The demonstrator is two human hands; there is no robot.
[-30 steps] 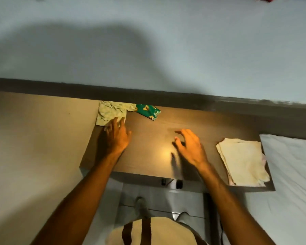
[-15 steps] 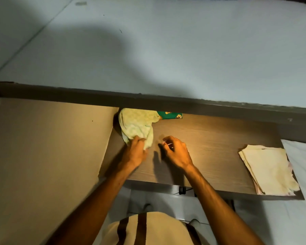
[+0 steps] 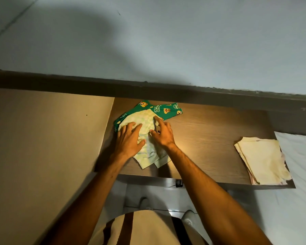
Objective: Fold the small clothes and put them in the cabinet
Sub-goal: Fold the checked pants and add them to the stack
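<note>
Both hands are down on a pale green garment (image 3: 149,138) spread near the middle of the brown wooden desk (image 3: 210,138). The left hand (image 3: 129,138) lies flat on the cloth's left half, its fingers (image 3: 131,127) straight and spread toward 12 o'clock, pressing rather than gripping. The right hand (image 3: 163,132) rests on the cloth's right half with its fingers mostly extended; the index reaches toward 11 o'clock along the garment's upper edge and the thumb points toward 9 o'clock across the fabric. I cannot tell whether thumb and forefinger nip a fold between them.

The pale garment's lower end, two short leg-like flaps, lies toward 6 o'clock, close to the desk's near edge. Beneath its upper part, showing at 12 and 1 o'clock of the hands, sits a dark green printed garment (image 3: 168,110) with small cartoon patches, close to the desk's far edge.

Well apart at 3 o'clock, a folded cream stack (image 3: 261,160) lies on the desk's right end, just beside a white bed sheet (image 3: 300,156). A tan panel (image 3: 42,138) stands at 9 o'clock.
</note>
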